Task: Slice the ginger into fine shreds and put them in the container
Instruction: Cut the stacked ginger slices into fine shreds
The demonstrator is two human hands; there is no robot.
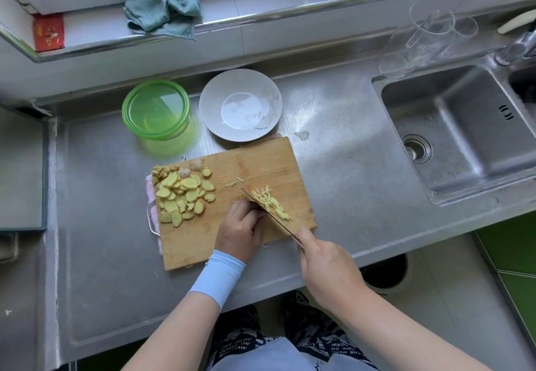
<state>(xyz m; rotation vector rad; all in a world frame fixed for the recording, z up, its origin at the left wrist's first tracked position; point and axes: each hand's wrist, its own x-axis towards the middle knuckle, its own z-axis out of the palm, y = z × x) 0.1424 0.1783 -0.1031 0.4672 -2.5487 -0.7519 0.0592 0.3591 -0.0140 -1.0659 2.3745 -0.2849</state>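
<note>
Operator A: From where does my head view look?

Operator B: I see it from above the counter (pixel 95 225), facing forward and steeply down, wide-angle. The left hand (pixel 240 231) and right hand (pixel 327 266) lie near, low-centre; the sink (pixel 464 109) bounds the right, the ledge (pixel 261 2) the top.

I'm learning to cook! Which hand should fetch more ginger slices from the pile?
Probably left. The left hand lies nearest the pile of pale yellow ginger slices on the rectangular bamboo cutting board; the right hand grips the steel-bladed knife, farther away.
</note>
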